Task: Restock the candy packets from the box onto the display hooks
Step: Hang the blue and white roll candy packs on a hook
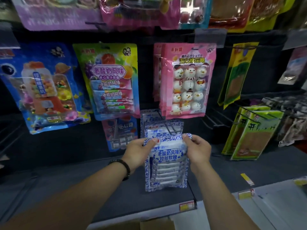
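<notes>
Dark display panel (265,72) is filling upper & mid frame w/ hanging packets. Center-low, blue-&-white candy packet (167,165) is hanging upright: porcelain-style border, clear window showing white sticks. L hand (137,150) is pinching its top-left corner, R hand (197,150) its top-right, just below wire hook (169,128) carrying matching packets (149,120).

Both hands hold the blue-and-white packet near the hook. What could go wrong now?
1. The left hand and right hand pinch the blue-and-white patterned plastic candy packet only at its top corners; its top edge may miss the black wire hook.
2. Pushing could knock off the matching packets already hanging there.
</notes>
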`<action>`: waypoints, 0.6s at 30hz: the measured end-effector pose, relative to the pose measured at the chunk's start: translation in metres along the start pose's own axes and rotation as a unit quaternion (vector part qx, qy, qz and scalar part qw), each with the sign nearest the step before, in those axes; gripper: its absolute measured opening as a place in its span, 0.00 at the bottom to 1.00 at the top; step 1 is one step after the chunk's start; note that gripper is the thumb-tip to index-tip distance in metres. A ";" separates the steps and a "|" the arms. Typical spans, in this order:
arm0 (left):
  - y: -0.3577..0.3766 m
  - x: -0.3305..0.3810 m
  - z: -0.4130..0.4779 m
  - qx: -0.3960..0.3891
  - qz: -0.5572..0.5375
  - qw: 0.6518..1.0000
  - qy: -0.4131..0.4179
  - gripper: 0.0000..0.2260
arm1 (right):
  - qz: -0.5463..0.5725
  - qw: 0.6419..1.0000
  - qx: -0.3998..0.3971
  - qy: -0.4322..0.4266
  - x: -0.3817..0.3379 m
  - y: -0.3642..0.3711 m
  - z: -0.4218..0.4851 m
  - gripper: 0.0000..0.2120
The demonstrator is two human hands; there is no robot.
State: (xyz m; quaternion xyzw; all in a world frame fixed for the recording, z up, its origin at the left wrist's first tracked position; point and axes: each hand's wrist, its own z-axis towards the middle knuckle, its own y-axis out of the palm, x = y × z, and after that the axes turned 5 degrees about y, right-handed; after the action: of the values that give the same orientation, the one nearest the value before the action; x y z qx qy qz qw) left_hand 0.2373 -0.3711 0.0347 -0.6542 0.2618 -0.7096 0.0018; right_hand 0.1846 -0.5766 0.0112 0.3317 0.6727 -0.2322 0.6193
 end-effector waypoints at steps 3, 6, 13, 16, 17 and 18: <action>0.011 0.008 0.009 -0.006 -0.015 0.999 0.031 0.22 | 0.001 0.999 0.037 0.005 -0.004 -0.002 0.007 0.09; 0.022 0.009 0.018 -0.001 -0.020 0.999 0.032 0.14 | 0.010 0.997 0.073 0.008 -0.003 -0.003 0.013 0.08; 0.029 0.009 0.030 0.030 -0.026 0.999 0.014 0.16 | -0.008 0.996 0.089 -0.017 0.001 0.002 0.010 0.09; 0.030 0.010 0.038 0.051 -0.032 0.998 -0.009 0.16 | -0.028 0.997 0.069 -0.030 0.006 0.004 0.012 0.20; 0.031 0.009 0.042 0.062 -0.029 0.998 -0.010 0.17 | -0.040 0.997 0.060 -0.034 0.008 0.004 0.013 0.22; 0.031 0.010 0.045 0.070 -0.025 0.997 -0.014 0.17 | -0.053 0.997 0.051 -0.039 0.010 0.006 0.012 0.23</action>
State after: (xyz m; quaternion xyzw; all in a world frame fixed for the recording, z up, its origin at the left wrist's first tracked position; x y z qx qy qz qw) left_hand 0.2676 -0.4181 0.0324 -0.6688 0.1948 -0.7167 0.0335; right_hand 0.1968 -0.5801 0.0005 0.3176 0.6520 -0.3109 0.6143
